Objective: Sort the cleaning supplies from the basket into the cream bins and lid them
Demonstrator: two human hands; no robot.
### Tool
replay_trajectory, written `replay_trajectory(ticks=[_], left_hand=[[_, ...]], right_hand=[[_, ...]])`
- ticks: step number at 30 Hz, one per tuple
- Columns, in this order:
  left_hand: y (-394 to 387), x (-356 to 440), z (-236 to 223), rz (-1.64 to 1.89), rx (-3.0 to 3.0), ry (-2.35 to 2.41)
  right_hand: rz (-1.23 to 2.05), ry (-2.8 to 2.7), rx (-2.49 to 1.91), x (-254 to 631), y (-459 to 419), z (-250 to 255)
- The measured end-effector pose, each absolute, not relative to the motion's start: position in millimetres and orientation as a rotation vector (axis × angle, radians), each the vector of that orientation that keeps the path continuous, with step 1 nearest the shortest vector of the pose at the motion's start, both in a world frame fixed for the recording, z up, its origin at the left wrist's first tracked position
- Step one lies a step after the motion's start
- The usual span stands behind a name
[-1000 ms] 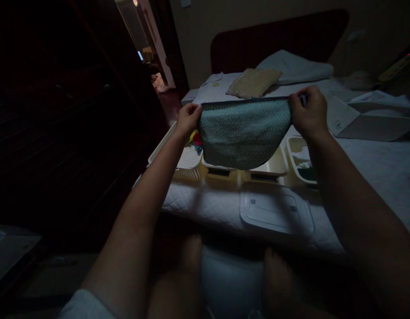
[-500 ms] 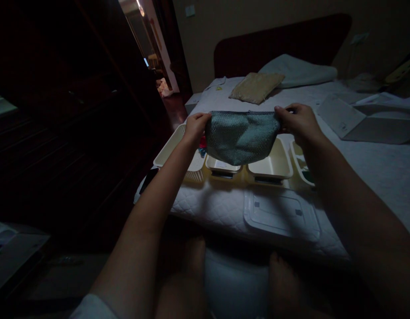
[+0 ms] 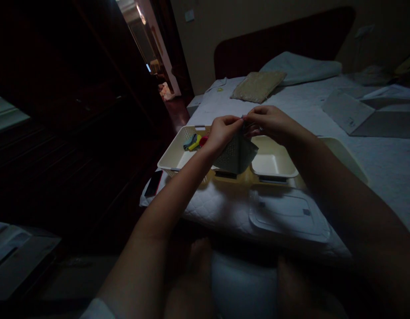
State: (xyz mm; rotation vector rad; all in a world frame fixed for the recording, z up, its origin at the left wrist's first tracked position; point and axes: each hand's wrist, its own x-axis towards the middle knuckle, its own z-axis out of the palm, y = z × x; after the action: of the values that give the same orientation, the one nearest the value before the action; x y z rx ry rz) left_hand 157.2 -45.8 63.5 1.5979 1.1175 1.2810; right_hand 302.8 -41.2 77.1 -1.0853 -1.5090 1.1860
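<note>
A grey-green knit cloth [image 3: 236, 155] hangs folded to a point above the trays. My left hand [image 3: 221, 135] and my right hand [image 3: 268, 122] pinch its top edge, fingertips almost touching. Below my left hand stands a cream perforated plastic basket [image 3: 170, 153], holding small rolled items [image 3: 191, 142] in teal, yellow and red. Under my right hand sits a cream compartment tray [image 3: 273, 159]. The cloth's lower tip overlaps the gap between basket and tray.
A clear plastic lid [image 3: 288, 215] lies on the quilted white bed [image 3: 211, 208] nearer me. A black phone [image 3: 153, 183] lies beside the basket. A cream tub [image 3: 344, 155] stands right, with papers and pillows beyond. A dark wardrobe [image 3: 75, 133] stands left.
My hands have come together and lowered. The cloth, spread wide between them before, is now folded narrow and hangs to a point.
</note>
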Motion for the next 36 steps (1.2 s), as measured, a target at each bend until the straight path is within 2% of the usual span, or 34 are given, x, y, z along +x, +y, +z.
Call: replay_trajectory(ticks=[17,26,36], left_hand=[[-48.5,151.3,60.3,1.286,1.599,1.171],[-53.0,154.4,64.4,1.273,1.582,1.123],[-55.7,164.7,70.2,1.215,1.550,1.074]], right_hand=[[1.212,-1.684,-1.047,317.1,-53.0,86.5],[0.995,-1.786,-0.948,319.8,-56.0,84.5],[0.625,-1.781,-1.047,323.1,-45.7,77.5]])
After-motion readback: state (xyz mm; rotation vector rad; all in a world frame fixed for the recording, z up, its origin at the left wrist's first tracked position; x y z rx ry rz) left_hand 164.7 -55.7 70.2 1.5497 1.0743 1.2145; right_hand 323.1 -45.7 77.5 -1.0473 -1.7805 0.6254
